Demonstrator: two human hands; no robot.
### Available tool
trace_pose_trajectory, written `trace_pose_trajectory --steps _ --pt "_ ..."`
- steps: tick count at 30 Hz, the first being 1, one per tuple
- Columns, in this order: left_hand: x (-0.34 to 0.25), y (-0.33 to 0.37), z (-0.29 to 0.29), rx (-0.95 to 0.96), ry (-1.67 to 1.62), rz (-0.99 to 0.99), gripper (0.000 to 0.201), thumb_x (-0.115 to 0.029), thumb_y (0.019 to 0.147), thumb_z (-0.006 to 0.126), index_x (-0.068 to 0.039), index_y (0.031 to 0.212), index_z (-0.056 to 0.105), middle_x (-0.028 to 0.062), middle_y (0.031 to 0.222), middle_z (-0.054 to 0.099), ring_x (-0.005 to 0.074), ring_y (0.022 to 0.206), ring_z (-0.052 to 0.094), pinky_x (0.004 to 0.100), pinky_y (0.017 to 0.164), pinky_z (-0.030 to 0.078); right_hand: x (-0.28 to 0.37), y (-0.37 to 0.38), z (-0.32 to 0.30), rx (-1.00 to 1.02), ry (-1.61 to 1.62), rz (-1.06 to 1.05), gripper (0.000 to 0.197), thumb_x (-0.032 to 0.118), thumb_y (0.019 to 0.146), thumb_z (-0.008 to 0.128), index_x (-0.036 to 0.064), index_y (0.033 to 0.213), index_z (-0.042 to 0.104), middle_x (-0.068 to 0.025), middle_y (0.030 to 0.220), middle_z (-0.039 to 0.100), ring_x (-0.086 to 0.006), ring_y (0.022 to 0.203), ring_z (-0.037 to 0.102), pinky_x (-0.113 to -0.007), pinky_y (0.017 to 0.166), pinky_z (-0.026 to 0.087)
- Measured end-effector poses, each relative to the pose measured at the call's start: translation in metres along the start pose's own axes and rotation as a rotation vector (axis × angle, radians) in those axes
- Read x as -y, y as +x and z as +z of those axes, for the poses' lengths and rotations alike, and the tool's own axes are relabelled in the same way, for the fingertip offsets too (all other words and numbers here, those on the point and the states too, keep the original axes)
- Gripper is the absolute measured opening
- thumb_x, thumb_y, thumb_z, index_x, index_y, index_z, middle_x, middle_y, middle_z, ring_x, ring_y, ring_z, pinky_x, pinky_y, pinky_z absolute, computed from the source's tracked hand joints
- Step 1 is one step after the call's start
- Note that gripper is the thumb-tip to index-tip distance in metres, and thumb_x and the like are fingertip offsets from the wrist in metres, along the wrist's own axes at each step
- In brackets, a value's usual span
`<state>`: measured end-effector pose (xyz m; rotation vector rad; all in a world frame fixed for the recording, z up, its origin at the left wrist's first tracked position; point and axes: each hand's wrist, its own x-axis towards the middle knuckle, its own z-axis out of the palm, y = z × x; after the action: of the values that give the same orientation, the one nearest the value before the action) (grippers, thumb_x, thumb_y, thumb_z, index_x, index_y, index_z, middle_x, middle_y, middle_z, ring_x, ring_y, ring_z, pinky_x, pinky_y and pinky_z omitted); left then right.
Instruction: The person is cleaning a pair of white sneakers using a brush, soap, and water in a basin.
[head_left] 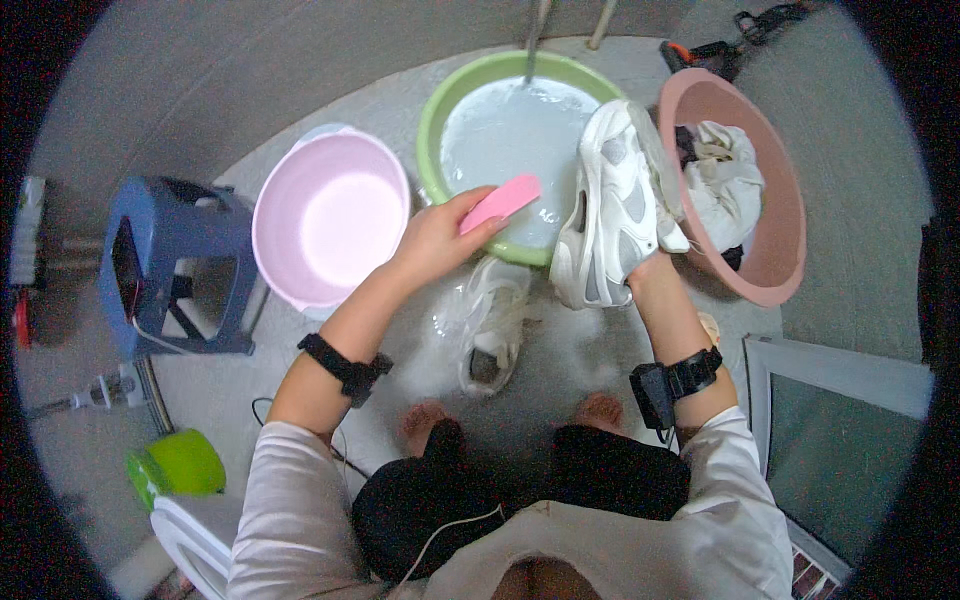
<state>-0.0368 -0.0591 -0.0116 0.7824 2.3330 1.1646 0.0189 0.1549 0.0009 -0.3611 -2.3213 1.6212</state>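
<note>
Pink brush [500, 205] gripped by the left hand [445, 235], at 12 o'clock, above the green basin [432, 150] of cloudy water [515, 120]. At 2 o'clock, the right hand [646, 270], fingers hidden, holds up a white sneaker [608, 200]; another sneaker [495, 312] rests on the floor [560, 360] at the basin's 6 o'clock.

Shoe [603, 215] white and grey; brush [505, 202] pink; round basin [430, 140] green, water [510, 125] whitish; other basin [330, 225] pale pink; tub [778, 200] salmon; stool [165, 215] blue.
</note>
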Motion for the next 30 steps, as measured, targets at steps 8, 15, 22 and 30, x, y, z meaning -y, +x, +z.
trace_pose_trajectory --steps 8,15,22,30 --pt "0.002 -0.003 -0.006 0.016 -0.090 -0.050 0.044 -0.027 0.079 0.059 -0.008 0.116 0.047 0.0108 0.096 0.059 0.0154 0.080 0.057 0.0274 0.070 0.045 0.006 -0.008 0.019 0.078 0.628 0.375 0.027 0.024 0.089 0.041 0.0086 0.111 0.046 -0.0026 0.096 0.050 -0.0130 0.085 0.048 -0.024 0.072 0.042" --pt "-0.010 0.003 0.017 -0.090 0.112 0.325 0.047 -0.025 0.080 0.057 -0.012 0.122 0.042 0.0141 0.090 0.061 0.0224 0.071 0.060 0.0297 0.066 0.046 0.007 -0.018 0.022 0.183 0.357 0.280 0.026 0.025 0.089 0.042 0.0088 0.109 0.047 -0.0013 0.092 0.051 -0.0120 0.080 0.049 -0.023 0.067 0.043" --pt "-0.039 0.030 0.025 -0.035 0.226 0.140 0.042 -0.026 0.081 0.052 -0.022 0.122 0.043 0.0180 0.082 0.059 0.0282 0.065 0.061 0.0346 0.061 0.047 0.006 -0.023 0.015 0.091 0.850 0.530 0.020 0.024 0.088 0.045 0.0100 0.101 0.051 0.0005 0.084 0.052 -0.0107 0.075 0.051 -0.022 0.061 0.045" --pt "-0.042 0.039 0.039 -0.180 0.089 0.138 0.032 -0.031 0.082 0.047 -0.023 0.113 0.052 0.0195 0.071 0.057 0.0364 0.062 0.056 0.0436 0.059 0.046 -0.007 -0.030 0.017 0.113 0.807 0.541 0.019 0.024 0.088 0.044 0.0104 0.099 0.051 -0.0001 0.082 0.052 -0.0112 0.073 0.052 -0.025 0.058 0.045"
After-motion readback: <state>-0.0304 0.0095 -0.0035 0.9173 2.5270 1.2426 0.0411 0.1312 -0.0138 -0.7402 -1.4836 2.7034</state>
